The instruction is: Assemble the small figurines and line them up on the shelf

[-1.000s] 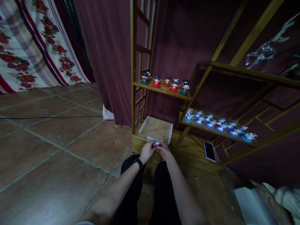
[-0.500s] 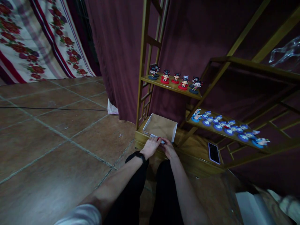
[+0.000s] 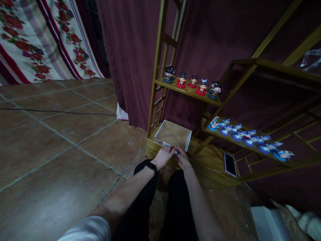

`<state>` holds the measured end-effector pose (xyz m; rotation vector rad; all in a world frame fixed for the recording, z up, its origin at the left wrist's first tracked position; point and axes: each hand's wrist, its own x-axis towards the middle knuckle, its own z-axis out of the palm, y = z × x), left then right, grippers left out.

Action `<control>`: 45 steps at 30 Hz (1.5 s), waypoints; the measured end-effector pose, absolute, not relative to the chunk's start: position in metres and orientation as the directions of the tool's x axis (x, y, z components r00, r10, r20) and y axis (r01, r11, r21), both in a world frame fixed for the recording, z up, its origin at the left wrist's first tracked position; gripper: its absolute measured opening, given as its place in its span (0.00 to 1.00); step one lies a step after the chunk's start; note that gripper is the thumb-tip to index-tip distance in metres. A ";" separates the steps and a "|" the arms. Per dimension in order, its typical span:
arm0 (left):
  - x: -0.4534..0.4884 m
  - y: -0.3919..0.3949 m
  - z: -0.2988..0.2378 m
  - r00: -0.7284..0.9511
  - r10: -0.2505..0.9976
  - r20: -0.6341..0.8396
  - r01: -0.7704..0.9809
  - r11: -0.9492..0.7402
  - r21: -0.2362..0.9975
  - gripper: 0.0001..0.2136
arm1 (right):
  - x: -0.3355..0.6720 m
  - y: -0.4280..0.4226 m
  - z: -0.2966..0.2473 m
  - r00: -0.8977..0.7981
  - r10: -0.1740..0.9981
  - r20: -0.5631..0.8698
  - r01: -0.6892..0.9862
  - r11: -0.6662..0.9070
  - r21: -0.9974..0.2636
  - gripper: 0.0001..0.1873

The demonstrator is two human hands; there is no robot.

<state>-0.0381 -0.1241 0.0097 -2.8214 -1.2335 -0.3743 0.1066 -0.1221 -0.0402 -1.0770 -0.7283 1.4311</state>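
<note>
A small red-and-white piece (image 3: 176, 152) sits between the 2 hands, just beside the front edge of the box and mostly hidden by fingers. The left hand (image 3: 164, 156) is closed on it from the left, palm down; the right hand (image 3: 183, 159) curls its fingers on the other side, clamped on it too. The left wrist wears a black band (image 3: 152, 167). The open box (image 3: 173, 132) rests on the base (image 3: 208, 155) of a wooden shelf unit, its brown inside showing. A phone (image 3: 230, 164), screen dark, lies on the base farther right. Above the box, a ledge (image 3: 184, 88) carries 3 figures on red bases, with dark-based figures (image 3: 215, 92) at either end. On the lower ledge to the right, blue-and-white figures (image 3: 249, 139) crowd together. A maroon curtain (image 3: 130, 67) hangs behind; a black cable (image 3: 57, 111) crosses the tiled floor (image 3: 50, 160) at left.
</note>
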 end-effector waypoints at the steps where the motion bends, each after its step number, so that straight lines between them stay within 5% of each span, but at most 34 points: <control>1: -0.038 -0.124 0.010 0.652 0.721 0.233 0.731 -0.680 0.061 0.16 | 0.107 -0.122 -0.040 0.066 0.976 -0.206 -0.408 -0.162 -0.898 0.19; 8: -0.037 -0.125 0.009 0.623 0.752 0.216 0.743 -0.655 0.134 0.16 | 0.107 -0.124 -0.040 0.068 0.976 -0.207 -0.414 -0.161 -0.896 0.18; 15: -0.040 -0.113 0.002 0.483 0.863 0.150 0.686 -0.479 0.548 0.14 | 0.105 -0.127 -0.032 0.062 0.974 -0.218 -0.401 -0.176 -0.899 0.17; 20: -0.038 -0.100 -0.008 0.391 0.914 0.111 0.451 -0.296 0.842 0.12 | 0.104 -0.125 -0.031 0.062 0.952 -0.299 -0.429 -0.245 -0.869 0.17; 24: -0.037 -0.092 -0.018 0.370 0.926 0.079 0.213 -0.167 0.963 0.13 | 0.105 -0.123 -0.033 0.085 0.939 -0.333 -0.456 -0.261 -0.851 0.17; 34: -0.040 -0.087 -0.022 0.448 0.881 -0.156 -0.079 0.213 0.974 0.20 | 0.105 -0.122 -0.033 0.055 0.937 -0.346 -0.468 -0.282 -0.837 0.16; 45: -0.034 -0.090 -0.016 0.419 0.905 -0.078 -0.090 0.126 0.988 0.19 | 0.097 -0.124 -0.022 0.000 0.953 -0.304 -0.479 -0.267 -0.836 0.19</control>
